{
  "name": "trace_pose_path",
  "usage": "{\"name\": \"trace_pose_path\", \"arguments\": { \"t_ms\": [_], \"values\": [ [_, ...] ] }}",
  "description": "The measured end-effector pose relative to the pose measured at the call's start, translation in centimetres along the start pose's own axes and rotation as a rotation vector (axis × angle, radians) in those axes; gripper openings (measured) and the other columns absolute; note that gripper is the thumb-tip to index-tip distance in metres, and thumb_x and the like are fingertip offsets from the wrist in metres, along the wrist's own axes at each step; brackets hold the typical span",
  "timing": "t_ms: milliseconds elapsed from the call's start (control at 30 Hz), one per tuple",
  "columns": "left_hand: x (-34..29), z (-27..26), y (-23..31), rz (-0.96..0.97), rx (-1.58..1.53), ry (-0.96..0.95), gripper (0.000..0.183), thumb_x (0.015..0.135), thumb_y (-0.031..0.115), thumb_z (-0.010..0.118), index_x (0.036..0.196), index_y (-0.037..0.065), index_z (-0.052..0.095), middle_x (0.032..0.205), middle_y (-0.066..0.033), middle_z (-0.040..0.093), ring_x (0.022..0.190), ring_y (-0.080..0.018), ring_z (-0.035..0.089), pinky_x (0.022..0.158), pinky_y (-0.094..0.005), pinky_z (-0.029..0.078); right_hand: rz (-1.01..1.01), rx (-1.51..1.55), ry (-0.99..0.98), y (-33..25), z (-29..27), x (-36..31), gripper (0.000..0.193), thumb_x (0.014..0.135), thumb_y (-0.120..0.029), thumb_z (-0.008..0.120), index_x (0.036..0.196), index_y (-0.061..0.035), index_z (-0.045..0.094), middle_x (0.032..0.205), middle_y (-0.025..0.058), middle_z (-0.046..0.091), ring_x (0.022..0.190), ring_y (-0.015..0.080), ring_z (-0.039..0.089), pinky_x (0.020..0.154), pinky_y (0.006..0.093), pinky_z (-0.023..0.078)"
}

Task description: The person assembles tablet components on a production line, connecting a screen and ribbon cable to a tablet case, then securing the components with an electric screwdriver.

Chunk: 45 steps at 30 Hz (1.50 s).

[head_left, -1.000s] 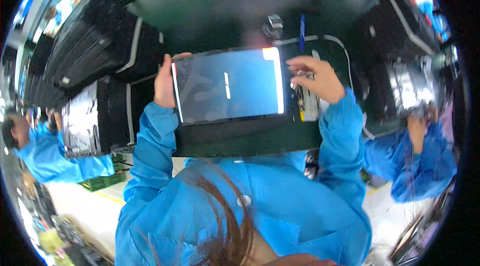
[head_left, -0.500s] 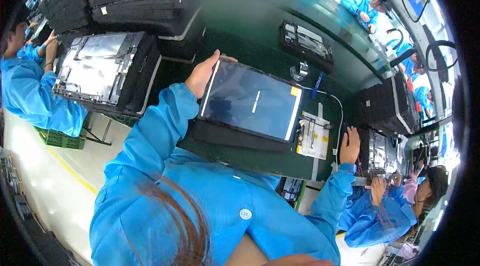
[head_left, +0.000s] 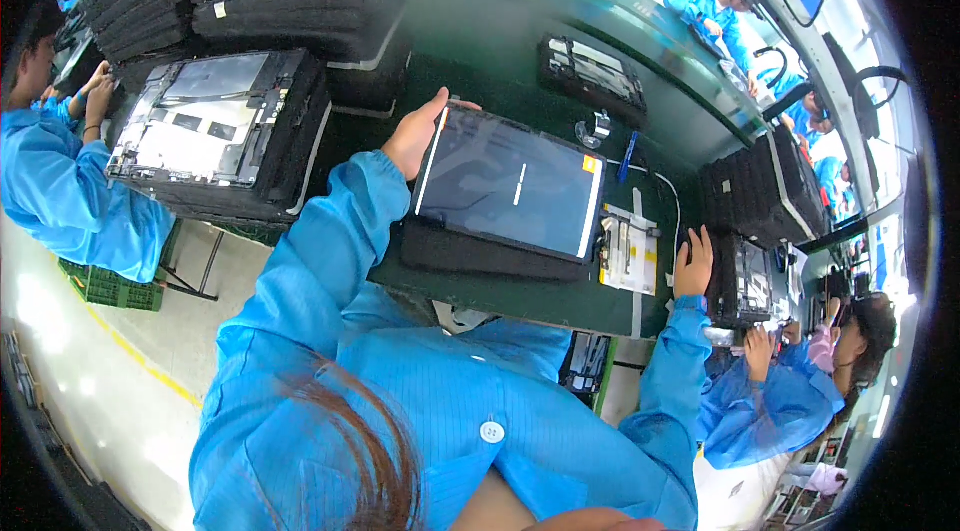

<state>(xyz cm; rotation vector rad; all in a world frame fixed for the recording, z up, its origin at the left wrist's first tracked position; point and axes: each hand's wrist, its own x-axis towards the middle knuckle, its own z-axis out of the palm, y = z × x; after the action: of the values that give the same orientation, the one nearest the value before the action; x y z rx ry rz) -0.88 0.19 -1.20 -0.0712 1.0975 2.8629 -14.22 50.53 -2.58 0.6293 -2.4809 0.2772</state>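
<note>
Step in hand, as I read it: panel swap-out, with 1 hand steadying and the other fetching.

Left hand (head_left: 413, 136) is closed on the left edge of the panel (head_left: 512, 186), thumb over the top face, fingers hidden under it. The panel is a dark glass slab with a white rim and an orange tag at its far right corner. It sits slightly tilted on a black pad (head_left: 480, 254) on the green worktop (head_left: 520, 296).

Right hand (head_left: 694, 264) is well right of the panel, past the white jig (head_left: 630, 251). It lies spread flat with fingers open, against the edge of the black tray (head_left: 745, 276), and grips nothing that I can see.

Left of the panel is a stack of black trays (head_left: 215, 126) with a bare chassis on top. Beyond the panel are a blue pen (head_left: 626, 155) and a small clip (head_left: 597, 124).

Next move likely needs the right hand to close on a part from the tray while the left keeps the panel from sliding off the pad.

Versus 0.5 s ago: the right hand sits further from the panel and nearer the tray. Left-hand grip is unchanged and the panel is in the same spot. At 1.0 s ago both hands were on the panel.
</note>
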Motion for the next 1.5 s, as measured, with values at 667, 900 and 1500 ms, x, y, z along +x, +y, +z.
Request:
{"name": "trace_pose_path", "arguments": {
  "t_ms": [667, 900, 1500],
  "values": [
    [0.7, -0.7, -0.2, 0.018, 0.074, 0.050, 0.052, 0.094, 0.044, 0.029, 0.111, 0.000, 0.052, 0.105, -0.0136, 0.060, 0.095, -0.0255, 0.058, 0.087, -0.0385, 0.045, -0.083, -0.016, -0.006, 0.8, 0.6, 0.0, 0.028, 0.085, -0.010, 0.049, 0.111, -0.0028, 0.057, 0.118, 0.0153, 0.054, 0.114, 0.0313, 0.047, 0.096, 0.0401, 0.037],
    [0.5, -0.2, -0.3, 0.021, 0.051, 0.063, 0.052, 0.095, 0.040, 0.025, 0.103, 0.001, 0.059, 0.096, -0.0133, 0.063, 0.087, -0.0240, 0.061, 0.083, -0.0366, 0.047, -0.077, -0.021, 0.009, 1.4, 1.0, -0.1, 0.028, 0.085, -0.010, 0.049, 0.110, -0.0027, 0.057, 0.117, 0.0162, 0.054, 0.113, 0.0313, 0.048, 0.096, 0.0400, 0.037],
    [0.5, -0.2, -0.1, 0.024, 0.028, -0.024, 0.051, 0.093, 0.045, 0.031, 0.111, 0.002, 0.052, 0.104, -0.0130, 0.060, 0.096, -0.0242, 0.058, 0.086, -0.0387, 0.045, -0.290, 0.650, -0.542, -15.3, -1.9, 7.1, 0.024, 0.068, -0.009, 0.064, 0.090, -0.0005, 0.063, 0.080, 0.0113, 0.060, 0.072, 0.0201, 0.059, 0.066, 0.0297, 0.048]
  ]
}}
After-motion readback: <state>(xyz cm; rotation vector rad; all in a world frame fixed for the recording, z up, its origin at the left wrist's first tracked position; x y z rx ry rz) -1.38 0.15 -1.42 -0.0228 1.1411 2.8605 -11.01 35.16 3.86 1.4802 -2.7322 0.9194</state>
